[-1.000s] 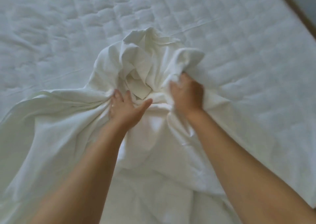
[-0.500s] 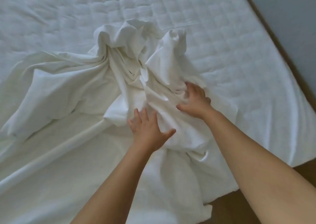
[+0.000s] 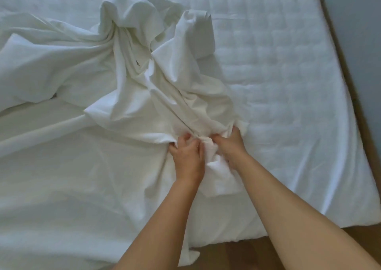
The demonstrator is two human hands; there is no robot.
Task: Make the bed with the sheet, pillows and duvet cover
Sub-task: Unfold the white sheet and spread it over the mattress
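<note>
Sheet [image 3: 123,84] apparently clutched between left grip [image 3: 188,158], right grip [image 3: 231,148].

Sheet [image 3: 82,166] bunched on mattress [image 3: 278,84]; floor [image 3: 237,251] beside mattress, right and near.

Sheet [image 3: 72,166] left of the left hand [image 3: 187,158] was plain white, no print at all. Mattress [image 3: 278,63] right of the right hand [image 3: 231,146] was white too, but quilted in squares. Floor [image 3: 237,255] nearer than the hands was brown, wall [image 3: 354,32] far right a dull grey-blue.
</note>
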